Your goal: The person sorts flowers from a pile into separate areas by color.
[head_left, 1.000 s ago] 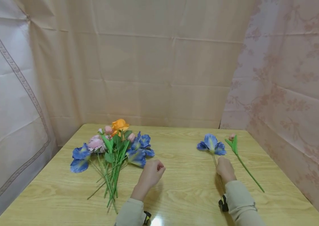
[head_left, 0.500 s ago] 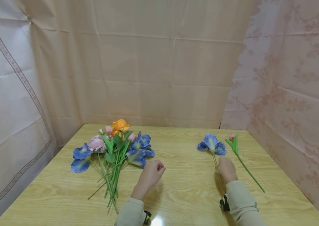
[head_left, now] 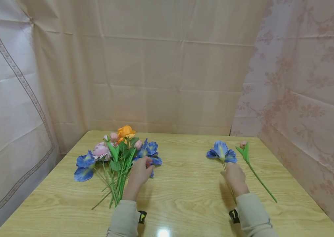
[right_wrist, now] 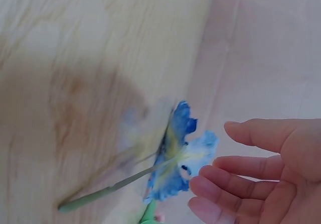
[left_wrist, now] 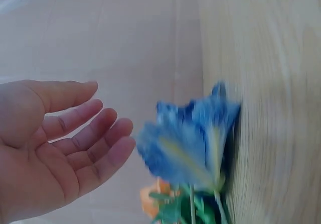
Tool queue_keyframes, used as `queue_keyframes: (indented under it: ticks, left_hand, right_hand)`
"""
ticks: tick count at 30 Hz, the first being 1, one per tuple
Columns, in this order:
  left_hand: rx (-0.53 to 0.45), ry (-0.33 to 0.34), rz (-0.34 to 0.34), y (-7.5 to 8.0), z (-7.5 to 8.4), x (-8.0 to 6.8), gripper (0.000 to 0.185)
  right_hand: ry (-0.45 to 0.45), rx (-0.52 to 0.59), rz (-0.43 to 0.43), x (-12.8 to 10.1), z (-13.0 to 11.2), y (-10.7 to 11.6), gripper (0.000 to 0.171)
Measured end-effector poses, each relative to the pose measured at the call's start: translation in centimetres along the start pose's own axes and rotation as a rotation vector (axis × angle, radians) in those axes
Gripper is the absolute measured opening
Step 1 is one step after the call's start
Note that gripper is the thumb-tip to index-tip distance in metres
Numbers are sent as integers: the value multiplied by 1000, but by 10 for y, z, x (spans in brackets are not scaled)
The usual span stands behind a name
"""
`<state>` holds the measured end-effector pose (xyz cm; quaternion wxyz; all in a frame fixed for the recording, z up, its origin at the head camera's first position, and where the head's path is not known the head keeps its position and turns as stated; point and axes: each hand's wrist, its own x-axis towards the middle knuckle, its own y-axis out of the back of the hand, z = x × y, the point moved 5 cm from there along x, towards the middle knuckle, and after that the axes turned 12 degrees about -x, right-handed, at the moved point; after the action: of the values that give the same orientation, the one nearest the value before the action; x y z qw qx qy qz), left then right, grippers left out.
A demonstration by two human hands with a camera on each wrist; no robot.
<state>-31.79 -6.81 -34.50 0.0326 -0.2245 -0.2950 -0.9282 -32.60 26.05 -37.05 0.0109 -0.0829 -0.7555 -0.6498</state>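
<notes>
Blue iris [head_left: 221, 151] lies just beyond right hand [head_left: 235, 177]

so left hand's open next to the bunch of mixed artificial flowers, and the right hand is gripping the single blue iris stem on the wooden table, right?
Not quite. The right hand is not gripping the single blue iris stem; the right wrist view shows its fingers relaxed and open beside the bloom. The rest holds: the left hand is open next to the bunch of mixed artificial flowers on the wooden table.
</notes>
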Motion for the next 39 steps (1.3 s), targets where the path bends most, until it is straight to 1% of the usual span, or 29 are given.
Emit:
queue_keyframes:
  ticks: [3,6,8,10,13,15,16,17,20,23,24,26,31,34,39]
  left_hand:
    - [105,54,34,12,-9,1,14]
    - [198,106,49,23,-21,1,14]
    - [229,131,52,29,-30,1,13]
    - [251,136,62,35,-37,0,13]
    - [246,158,66,41,-47,-2,14]
    - [233,176,63,43,-53,-4,7]
    - [227,192,60,43,-57,-4,7]
    - [229,201,62,44,-59,-5,11]
    - [241,233,72,46,-66,-7,28]
    - [255,227,105,48,-70,-10,30]
    - [254,235,109,49,-71,-11,32]
    - [260,231,119,50,-73,-13,30]
    - [272,261,110,51,-78,-16,33]
    - [278,276,109,50,-80,-16,34]
    - [288,292,102,50,-83,-16,34]
  right_hand:
    - [19,14,8,-3,-6,3,24]
    - [34,28,23,-6,-12,5,27]
    - [48,38,36,-8,-16,7,31]
    - [52,54,41,-9,-19,8,39]
    - [77,59,61,-12,-23,9,45]
    - [93,57,78,-13,-26,9,46]
    - [102,58,83,-14,-27,9,46]
    - [110,56,90,-14,-28,10,46]
    - [120,64,97,-14,-31,11,44]
    - [123,63,92,-15,-33,13,38]
    - [123,61,90,-16,-33,13,35]
    - [123,55,82,-16,-34,13,32]
    - [128,68,61,-17,-36,12,34]
    - [135,71,59,-16,-37,12,30]
    - [145,43,55,-16,-38,12,18]
